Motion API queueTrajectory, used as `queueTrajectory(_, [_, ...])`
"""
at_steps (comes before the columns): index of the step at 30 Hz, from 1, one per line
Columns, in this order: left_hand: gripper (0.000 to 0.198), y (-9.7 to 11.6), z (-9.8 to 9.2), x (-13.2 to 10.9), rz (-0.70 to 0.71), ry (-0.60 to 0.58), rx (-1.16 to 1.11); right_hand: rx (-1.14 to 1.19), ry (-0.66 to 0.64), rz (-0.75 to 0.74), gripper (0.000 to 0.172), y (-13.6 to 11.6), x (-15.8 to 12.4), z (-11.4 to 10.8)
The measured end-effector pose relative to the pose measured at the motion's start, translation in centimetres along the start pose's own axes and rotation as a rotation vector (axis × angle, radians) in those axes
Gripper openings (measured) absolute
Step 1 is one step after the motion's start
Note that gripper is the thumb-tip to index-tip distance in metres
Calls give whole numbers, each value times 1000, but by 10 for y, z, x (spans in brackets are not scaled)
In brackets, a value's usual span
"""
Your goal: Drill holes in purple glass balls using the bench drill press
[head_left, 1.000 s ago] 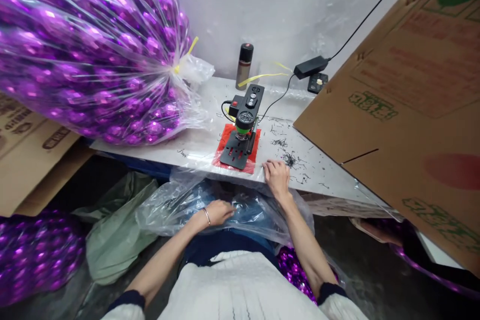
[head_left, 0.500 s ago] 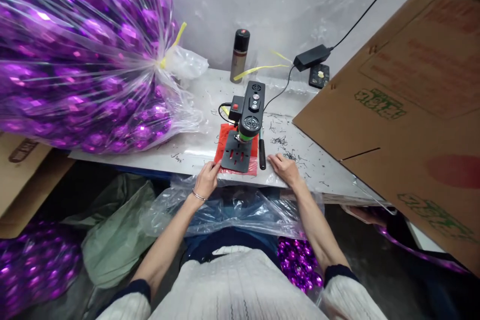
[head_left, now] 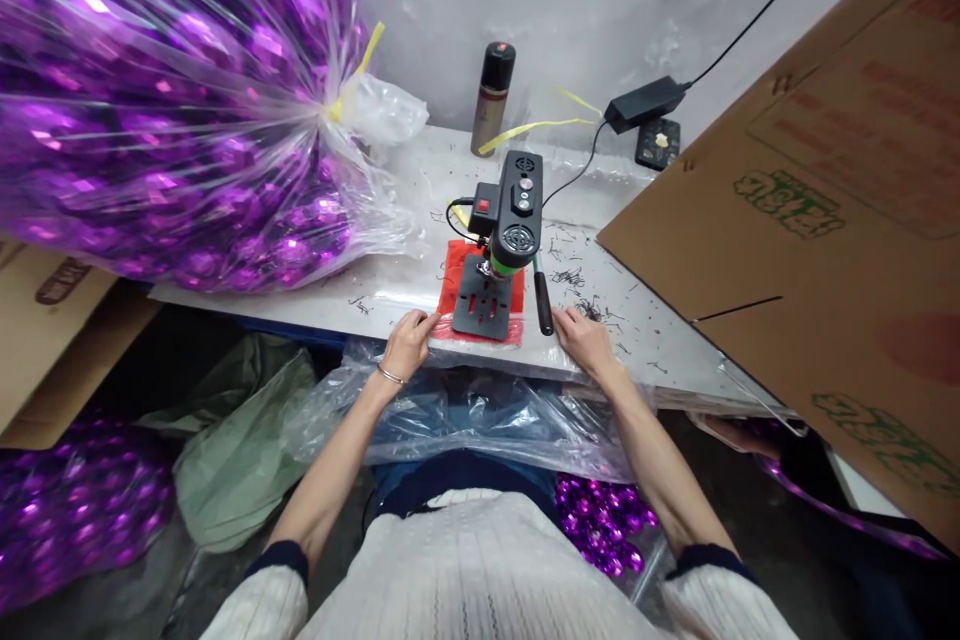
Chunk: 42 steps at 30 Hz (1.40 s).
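A small black bench drill [head_left: 514, 220] stands on a slotted black base [head_left: 484, 300] over a red pad [head_left: 452, 270] on the white table [head_left: 390, 285]. My left hand [head_left: 409, 340] is at the table's front edge by the pad's corner, its fingers curled on the clear plastic sheet [head_left: 480, 415] that hangs down over my lap. My right hand [head_left: 589, 340] lies on the table edge with its fingers stretched out, just short of the tip of the drill's black lever [head_left: 541, 295]. Dark shavings [head_left: 581, 305] lie scattered beside it.
A big clear bag of purple baubles [head_left: 172, 110] fills the table's left. A spray can [head_left: 491, 95] and power adapter [head_left: 645, 102] stand at the back. A large cardboard sheet [head_left: 825, 220] leans at right. More purple baubles [head_left: 600, 520] and a green bag [head_left: 232, 460] lie below.
My left hand rose from the plastic in my lap to the table edge by the red pad. My right hand shifted slightly right, beside the lever, which now points toward me.
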<state>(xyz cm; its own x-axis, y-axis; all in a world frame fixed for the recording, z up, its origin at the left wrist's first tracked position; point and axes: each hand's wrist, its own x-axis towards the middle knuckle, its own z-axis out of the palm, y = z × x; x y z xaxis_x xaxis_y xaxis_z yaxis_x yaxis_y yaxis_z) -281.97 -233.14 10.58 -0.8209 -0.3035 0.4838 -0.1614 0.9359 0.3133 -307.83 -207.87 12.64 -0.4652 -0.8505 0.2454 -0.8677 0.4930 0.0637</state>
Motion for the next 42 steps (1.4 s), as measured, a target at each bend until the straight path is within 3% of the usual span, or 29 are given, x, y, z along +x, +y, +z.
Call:
queueTrajectory(4, [33, 0, -6, 8, -27, -12, 70, -4, 164, 145, 39, -44, -33, -2])
queueTrajectory(8, [38, 14, -9, 3, 28, 22, 101, 122, 142, -34, 48, -92, -40, 4])
queueTrajectory(11, [43, 23, -2, -5, 139, -68, 92, 185, 87, -74, 57, -109, -39, 6])
queueTrajectory(14, [49, 23, 6, -12, 182, -138, 147, 274, 180, -49, 59, -120, -49, -1])
queueTrajectory(16, [50, 22, 4, -17, 177, -123, 161, 394, 276, -125, 49, -129, -63, -8])
queueTrajectory(19, [49, 25, -16, -36, 120, -30, 129, 590, 254, -317, 29, -144, -81, -14])
queueTrajectory(22, [44, 25, -50, -60, -35, 136, 85, 705, 185, -331, 20, -155, -79, -23])
queueTrajectory(25, [32, 10, -85, -69, -216, 305, 47, 876, 128, -351, 20, -170, -49, -38])
queueTrajectory(27, [27, -8, -102, -55, -289, 383, 38, 987, 86, -423, 22, -190, -16, -47])
queueTrajectory(29, [26, -26, -112, -25, -321, 451, 25, 1010, 124, -439, 27, -214, 28, -54])
queueTrajectory(32, [29, -49, -121, 39, -321, 514, 15, 849, 298, -184, 45, -248, 108, -60])
queueTrajectory(35, [33, -63, -124, 102, -197, 389, 103, 685, 309, 63, 59, -264, 181, -60])
queueTrajectory(37, [43, -70, -125, 132, -77, 205, 207, 617, 223, 56, 56, -266, 209, -56])
queueTrajectory(39, [54, -77, -125, 146, -2, 38, 318, 574, 142, -49, 48, -265, 216, -47])
queueTrajectory(42, [55, -91, -127, 139, 59, -67, 433, 565, 156, -199, 43, -263, 197, -38])
